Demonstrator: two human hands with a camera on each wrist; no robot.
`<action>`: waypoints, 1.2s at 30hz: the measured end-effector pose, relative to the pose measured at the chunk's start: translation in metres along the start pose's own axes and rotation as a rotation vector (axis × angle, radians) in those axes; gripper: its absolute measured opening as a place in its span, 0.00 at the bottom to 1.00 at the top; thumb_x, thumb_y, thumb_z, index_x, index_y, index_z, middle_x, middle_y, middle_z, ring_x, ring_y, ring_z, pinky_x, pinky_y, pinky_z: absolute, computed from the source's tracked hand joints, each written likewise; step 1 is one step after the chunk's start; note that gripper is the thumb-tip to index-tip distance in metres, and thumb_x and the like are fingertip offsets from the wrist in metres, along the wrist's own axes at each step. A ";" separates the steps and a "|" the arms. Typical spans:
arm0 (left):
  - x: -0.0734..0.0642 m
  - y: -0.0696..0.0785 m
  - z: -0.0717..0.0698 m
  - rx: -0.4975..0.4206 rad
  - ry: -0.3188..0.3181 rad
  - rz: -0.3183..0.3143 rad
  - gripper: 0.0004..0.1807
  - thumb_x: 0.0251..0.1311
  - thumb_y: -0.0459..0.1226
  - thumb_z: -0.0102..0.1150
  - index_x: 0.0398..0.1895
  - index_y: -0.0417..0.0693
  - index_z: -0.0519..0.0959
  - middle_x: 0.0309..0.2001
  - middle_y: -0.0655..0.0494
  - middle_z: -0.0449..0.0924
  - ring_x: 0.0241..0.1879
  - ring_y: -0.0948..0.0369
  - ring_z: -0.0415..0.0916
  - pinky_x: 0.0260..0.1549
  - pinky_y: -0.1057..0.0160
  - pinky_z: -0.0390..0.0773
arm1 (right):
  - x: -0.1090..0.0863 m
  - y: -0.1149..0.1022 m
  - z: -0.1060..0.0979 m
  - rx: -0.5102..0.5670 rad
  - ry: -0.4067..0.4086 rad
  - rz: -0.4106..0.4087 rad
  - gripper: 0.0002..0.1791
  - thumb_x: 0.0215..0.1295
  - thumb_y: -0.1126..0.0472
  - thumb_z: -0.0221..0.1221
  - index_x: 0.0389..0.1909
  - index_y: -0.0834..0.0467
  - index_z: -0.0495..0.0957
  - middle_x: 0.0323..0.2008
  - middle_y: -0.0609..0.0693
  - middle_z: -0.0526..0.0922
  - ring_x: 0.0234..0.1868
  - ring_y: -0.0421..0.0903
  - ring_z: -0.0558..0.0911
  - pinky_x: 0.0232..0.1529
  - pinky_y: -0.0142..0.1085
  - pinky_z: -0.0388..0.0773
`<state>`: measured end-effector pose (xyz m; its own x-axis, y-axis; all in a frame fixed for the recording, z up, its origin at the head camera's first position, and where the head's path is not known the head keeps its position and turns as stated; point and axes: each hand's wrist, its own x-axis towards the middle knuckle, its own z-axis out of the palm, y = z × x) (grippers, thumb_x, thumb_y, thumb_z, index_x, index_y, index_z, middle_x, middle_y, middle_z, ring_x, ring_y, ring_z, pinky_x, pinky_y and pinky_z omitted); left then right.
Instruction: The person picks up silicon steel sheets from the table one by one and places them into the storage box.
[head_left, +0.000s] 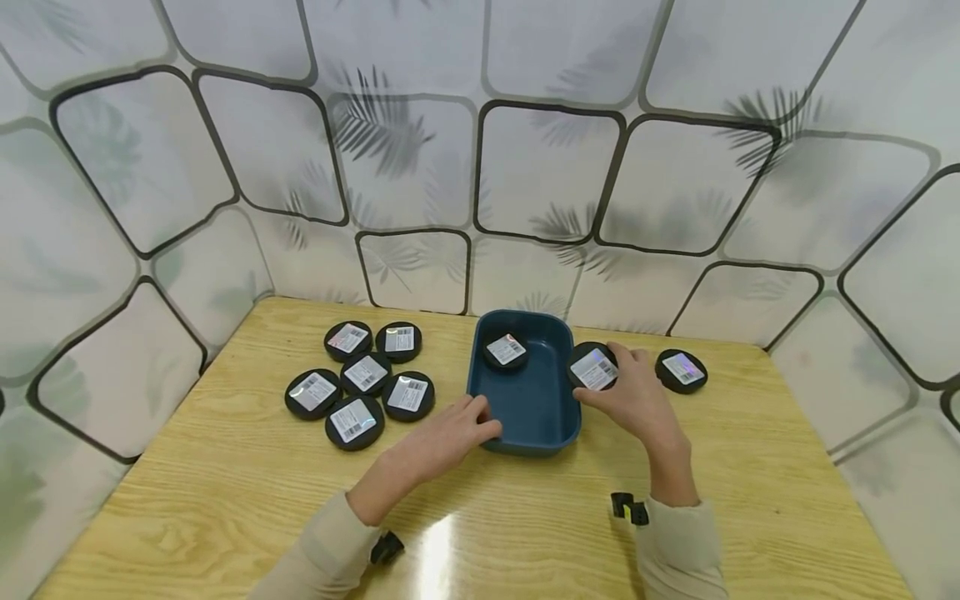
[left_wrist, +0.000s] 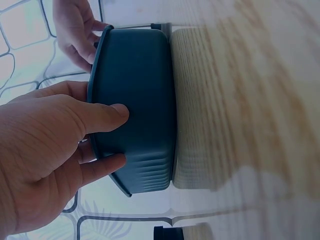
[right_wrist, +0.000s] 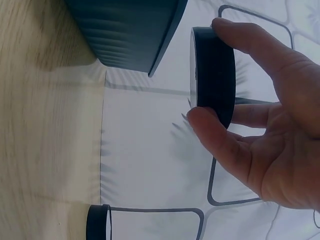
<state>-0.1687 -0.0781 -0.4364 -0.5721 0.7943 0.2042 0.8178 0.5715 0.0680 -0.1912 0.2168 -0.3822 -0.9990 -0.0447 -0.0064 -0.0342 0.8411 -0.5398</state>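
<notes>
One black disc [head_left: 593,367], round and bearing a white label, is held by the right hand [head_left: 636,397]. The thumb and fingers pinch it at opposite parts of its edge, partly open around its width. In the right wrist view the disc is raised off the bench [head_left: 540,517] and apart from the blue tray [head_left: 525,408]; in the head view it overlaps the tray's right rim.

The left hand [head_left: 442,437] grips the near left rim of the tray, with the thumb against the outer wall and at least one finger over the edge. The tray stands upright on the bench.

Inside it, towards the far left corner, is a second disc [head_left: 506,352], label up. A third disc [head_left: 681,371] rests on the bench to the right, beyond the right hand. Six further discs [head_left: 366,374] lie grouped left of the tray, labels up, several touching or nearly so. Label text is too small to read.
</notes>
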 end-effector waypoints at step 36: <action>0.000 -0.001 0.000 -0.005 -0.013 -0.003 0.13 0.69 0.30 0.55 0.49 0.57 0.78 0.41 0.57 0.68 0.39 0.61 0.65 0.39 0.66 0.71 | 0.002 -0.023 0.027 0.022 -0.024 -0.093 0.51 0.54 0.50 0.72 0.74 0.65 0.57 0.62 0.68 0.65 0.51 0.61 0.75 0.51 0.55 0.75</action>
<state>-0.1696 -0.0782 -0.4368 -0.5757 0.7951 0.1909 0.8161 0.5732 0.0738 -0.1914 0.1833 -0.3925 -0.9905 -0.1350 0.0245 -0.1257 0.8208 -0.5572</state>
